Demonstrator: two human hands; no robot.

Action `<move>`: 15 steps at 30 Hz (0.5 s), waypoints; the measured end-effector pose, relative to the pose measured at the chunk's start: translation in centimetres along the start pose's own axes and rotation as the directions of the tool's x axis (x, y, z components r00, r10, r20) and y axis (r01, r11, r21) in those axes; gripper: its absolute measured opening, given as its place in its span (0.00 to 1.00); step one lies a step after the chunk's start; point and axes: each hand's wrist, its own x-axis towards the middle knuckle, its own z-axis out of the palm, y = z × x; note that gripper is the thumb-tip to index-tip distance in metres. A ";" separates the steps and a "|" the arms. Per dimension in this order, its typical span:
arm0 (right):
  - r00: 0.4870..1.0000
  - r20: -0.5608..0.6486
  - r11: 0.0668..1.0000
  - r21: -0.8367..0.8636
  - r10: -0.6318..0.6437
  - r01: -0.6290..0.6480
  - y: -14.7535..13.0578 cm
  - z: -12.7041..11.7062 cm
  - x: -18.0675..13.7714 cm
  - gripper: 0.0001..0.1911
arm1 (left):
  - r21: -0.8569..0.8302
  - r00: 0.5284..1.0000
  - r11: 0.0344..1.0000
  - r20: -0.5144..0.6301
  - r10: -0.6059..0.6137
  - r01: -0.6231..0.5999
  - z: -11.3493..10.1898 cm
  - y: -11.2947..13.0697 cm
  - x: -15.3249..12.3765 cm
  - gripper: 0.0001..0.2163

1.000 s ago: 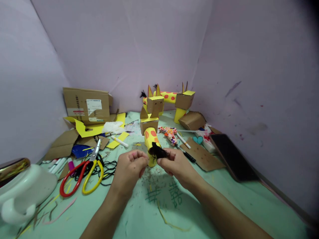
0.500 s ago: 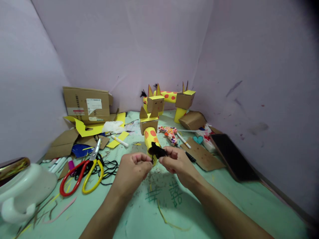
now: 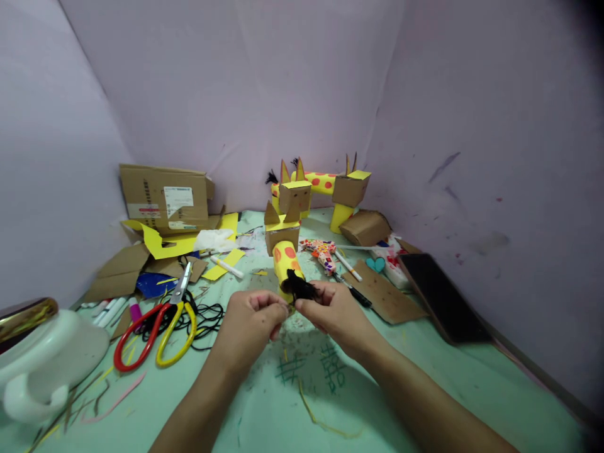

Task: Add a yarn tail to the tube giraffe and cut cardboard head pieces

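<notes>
In the middle of the table stands a cardboard animal figure [image 3: 285, 257], a yellow tube body with orange spots and a box head with two pointed ears. A tuft of black yarn [image 3: 302, 287] sits at the near end of its body. My right hand [image 3: 337, 311] is closed with the tuft at its thumb and fingers. Just left of it, my left hand [image 3: 257, 321] is closed in a pinch near the tuft's lower end. Whatever lies between its fingertips is too small to make out.
Red-and-yellow-handled scissors [image 3: 177, 318] lie on black yarn [image 3: 210, 321] at left, near a white mug [image 3: 56, 358]. Two similar figures [image 3: 349, 189] stand behind. At right are a patterned glue gun [image 3: 323, 251], a cardboard piece [image 3: 387, 296] and a phone [image 3: 441, 299].
My right thumb has shifted slightly left and down along the tuft. My left fingertips have moved a little. The figure has stayed in place.
</notes>
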 end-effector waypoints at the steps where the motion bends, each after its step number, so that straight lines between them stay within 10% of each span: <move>1: 1.000 -0.003 1.000 0.000 0.001 -0.001 0.0 0.0 0.0 0.04 | -0.002 1.000 1.000 -0.021 0.002 -0.002 -0.1 0.1 0.1 0.06; 15: 1.000 -0.021 1.000 0.000 -0.023 0.023 0.3 0.0 0.2 0.06 | 0.428 0.893 0.846 -0.164 0.419 -0.318 0.9 -0.4 -0.9 0.09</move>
